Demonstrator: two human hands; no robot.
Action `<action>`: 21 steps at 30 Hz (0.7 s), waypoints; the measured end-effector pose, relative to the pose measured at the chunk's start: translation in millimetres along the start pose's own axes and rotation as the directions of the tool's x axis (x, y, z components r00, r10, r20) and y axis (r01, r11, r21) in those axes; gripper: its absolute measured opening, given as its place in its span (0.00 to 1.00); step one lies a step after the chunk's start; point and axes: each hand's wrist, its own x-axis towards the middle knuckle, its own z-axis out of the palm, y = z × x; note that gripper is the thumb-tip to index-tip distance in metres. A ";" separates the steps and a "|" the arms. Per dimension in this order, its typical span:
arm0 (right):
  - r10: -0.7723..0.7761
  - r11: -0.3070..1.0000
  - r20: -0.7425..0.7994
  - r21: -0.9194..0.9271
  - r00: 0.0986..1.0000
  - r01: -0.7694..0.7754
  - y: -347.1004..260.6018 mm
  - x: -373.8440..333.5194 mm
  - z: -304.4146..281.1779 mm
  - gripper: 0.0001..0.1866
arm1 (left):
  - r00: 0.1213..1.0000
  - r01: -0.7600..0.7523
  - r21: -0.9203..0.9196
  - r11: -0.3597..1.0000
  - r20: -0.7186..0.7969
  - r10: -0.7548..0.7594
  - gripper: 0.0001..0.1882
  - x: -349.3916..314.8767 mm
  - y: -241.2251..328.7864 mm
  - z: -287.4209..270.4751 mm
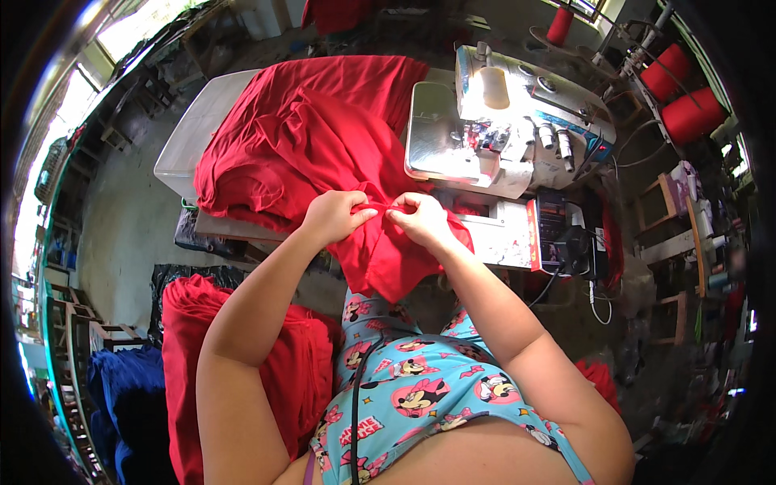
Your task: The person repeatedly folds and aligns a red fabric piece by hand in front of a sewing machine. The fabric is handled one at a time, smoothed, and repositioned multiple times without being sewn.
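Note:
A piece of red fabric hangs between my two hands in front of the table, draping down over my lap. My left hand pinches its upper edge between thumb and fingers. A short way to the right, my right hand pinches the same edge, so a small stretch of cloth runs between the fingertips. Behind my hands, a heap of red cloth spreads over the table and joins up visually with the piece I hold; where one ends and the other starts, I cannot tell.
A lit sewing machine stands at the right of the table. A translucent plastic bin sits at its far left. Stacked red fabric and dark blue fabric lie at my left. Red thread cones are mounted at the far right.

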 end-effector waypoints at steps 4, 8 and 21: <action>-0.384 0.923 -0.159 -0.038 0.910 0.383 -13.9 -18.0 -3.3 0.10 | 0.904 -0.288 -0.008 0.958 -0.332 0.269 0.07 1.3 1.8 -6.1; -0.452 0.872 -0.069 0.174 0.889 0.457 -57.7 -23.8 -27.9 0.07 | 0.913 -0.299 0.132 0.945 -0.248 0.324 0.06 -9.5 6.6 -44.8; -0.693 0.685 0.389 0.092 0.607 0.723 -127.6 -18.4 -57.8 0.05 | 0.900 -0.185 0.047 0.982 -0.392 0.188 0.11 -68.1 84.0 -71.4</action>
